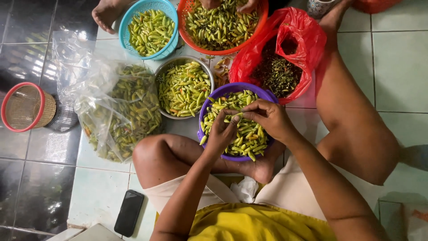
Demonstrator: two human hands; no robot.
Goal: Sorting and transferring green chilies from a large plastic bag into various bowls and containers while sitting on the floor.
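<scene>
I sit cross-legged on the floor over a purple basket (263, 94) full of small green and yellow chillies. My left hand (221, 130) and my right hand (269, 117) meet above it, both pinching one green chilli (236, 116) between the fingertips. A red plastic bag (301, 38) holding dark green stems lies just beyond the basket, to the right.
A metal bowl (166, 68), a blue basket (127, 21) and an orange basket (257, 27) all hold chillies; another person's hands and foot (105, 13) are at the top. A clear bag of chillies (117, 107) lies left, with a small red-rimmed basket (24, 107). A black phone (129, 212) lies by my knee.
</scene>
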